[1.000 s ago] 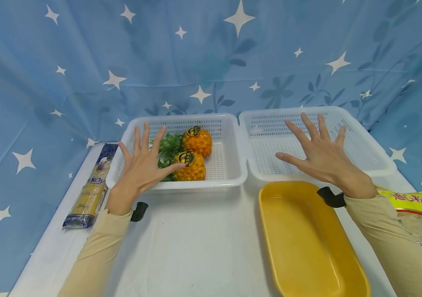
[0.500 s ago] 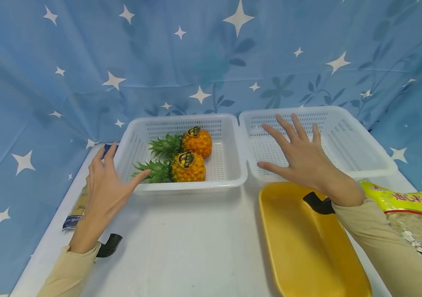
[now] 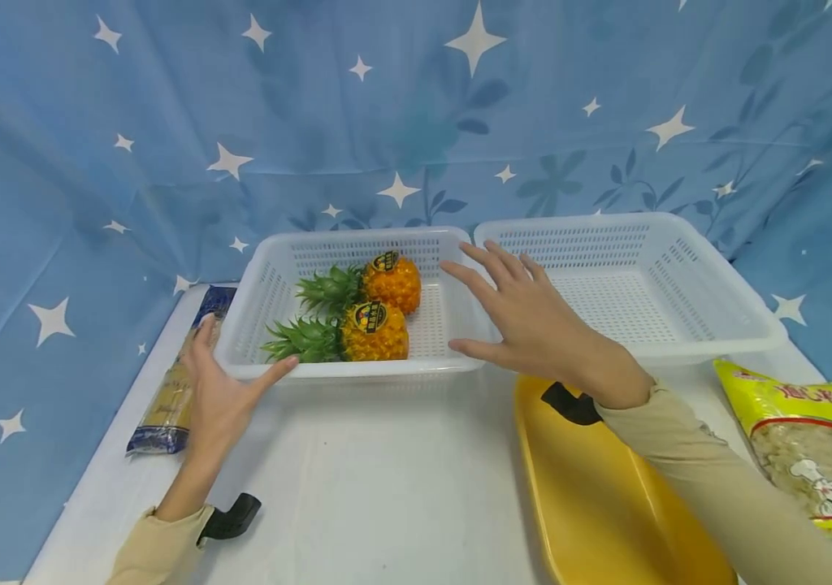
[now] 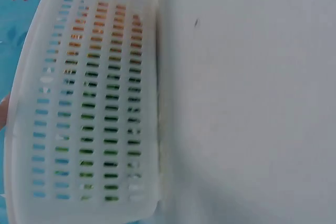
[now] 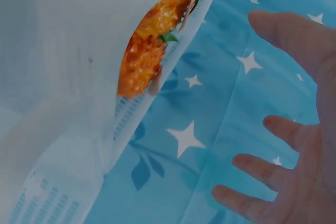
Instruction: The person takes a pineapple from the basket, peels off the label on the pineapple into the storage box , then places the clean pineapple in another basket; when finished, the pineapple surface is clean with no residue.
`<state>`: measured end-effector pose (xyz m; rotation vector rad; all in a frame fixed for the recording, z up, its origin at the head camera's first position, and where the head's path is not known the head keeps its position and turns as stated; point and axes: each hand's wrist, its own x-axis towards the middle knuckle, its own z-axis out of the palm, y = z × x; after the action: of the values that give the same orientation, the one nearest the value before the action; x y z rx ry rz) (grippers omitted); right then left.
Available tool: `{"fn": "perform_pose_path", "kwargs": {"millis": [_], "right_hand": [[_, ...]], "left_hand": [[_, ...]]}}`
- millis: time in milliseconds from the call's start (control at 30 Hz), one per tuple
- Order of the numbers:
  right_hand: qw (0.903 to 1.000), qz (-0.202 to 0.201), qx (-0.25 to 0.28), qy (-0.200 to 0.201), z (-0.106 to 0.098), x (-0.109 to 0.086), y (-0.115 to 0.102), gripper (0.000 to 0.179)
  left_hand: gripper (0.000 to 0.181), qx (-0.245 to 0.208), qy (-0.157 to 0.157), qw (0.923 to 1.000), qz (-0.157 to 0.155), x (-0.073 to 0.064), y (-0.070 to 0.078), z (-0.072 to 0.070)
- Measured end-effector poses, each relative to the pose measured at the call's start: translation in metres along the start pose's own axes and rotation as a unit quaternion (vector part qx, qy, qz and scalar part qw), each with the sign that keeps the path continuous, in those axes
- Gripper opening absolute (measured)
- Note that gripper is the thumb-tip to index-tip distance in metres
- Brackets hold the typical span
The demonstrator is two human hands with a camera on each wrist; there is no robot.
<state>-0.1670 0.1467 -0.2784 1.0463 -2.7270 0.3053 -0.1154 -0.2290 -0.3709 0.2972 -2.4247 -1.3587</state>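
Note:
Two pineapples (image 3: 374, 331) with green leafy crowns lie on their sides in the left white basket (image 3: 379, 370). My left hand (image 3: 218, 398) is at this basket's front left corner, thumb stretched along the front rim and fingers by the left end. In the left wrist view, the basket's slotted wall (image 4: 110, 103) fills much of the picture, with a bit of a digit at the rim. My right hand (image 3: 533, 325) hovers with spread fingers over the right end of the same basket, its palm overlapping the right basket. The right wrist view has its fingers (image 5: 257, 171) apart, holding nothing.
A second white basket (image 3: 723, 345) stands to the right, against the blue star curtain (image 3: 416, 106). In front of it is a yellow tray (image 3: 599, 496). A long blue-and-gold packet (image 3: 163, 406) lies far left, a yellow-topped bag (image 3: 803, 447) far right.
My left hand has moved from over the pineapples to the basket's left corner. My right hand has travelled left from the right basket to the left one's right end. The pineapples have stayed put.

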Motion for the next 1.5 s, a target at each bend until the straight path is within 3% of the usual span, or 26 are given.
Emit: {"fn": "perform_pose_path", "kwargs": {"millis": [133,267,367,567,733,1000,1300,1500], "right_hand": [[0.9972,-0.045,0.058,-0.017,0.006,0.013,-0.002,0.088],[0.9891,-0.070,0.117,-0.055,0.012,0.030,-0.001,0.087],[0.9833,-0.079,0.141,-0.082,0.014,0.047,0.002,0.087],[0.9693,-0.100,0.162,-0.155,0.018,0.083,0.004,0.090],[0.9553,-0.100,0.176,-0.215,0.026,0.105,0.001,0.093],[0.9401,-0.076,0.173,-0.284,0.037,0.122,-0.014,0.100],[0.9332,-0.065,0.124,-0.331,0.049,0.131,-0.022,0.103],[0.9339,-0.051,0.117,-0.334,0.054,0.132,-0.024,0.100]], "left_hand": [[0.115,-0.072,0.011,0.9973,0.004,-0.005,-0.004,0.009],[0.107,-0.122,0.001,0.9921,-0.031,-0.006,-0.006,0.014],[0.100,-0.145,-0.006,0.9881,-0.051,-0.007,-0.007,0.016],[0.095,-0.190,-0.005,0.9801,-0.057,-0.010,-0.008,0.019],[0.094,-0.183,-0.006,0.9812,-0.062,-0.010,-0.007,0.020],[0.092,-0.172,0.005,0.9831,-0.063,-0.008,-0.006,0.020],[0.092,-0.177,0.005,0.9821,-0.065,-0.008,-0.008,0.019],[0.091,-0.180,0.009,0.9821,-0.056,-0.009,-0.010,0.020]]}}
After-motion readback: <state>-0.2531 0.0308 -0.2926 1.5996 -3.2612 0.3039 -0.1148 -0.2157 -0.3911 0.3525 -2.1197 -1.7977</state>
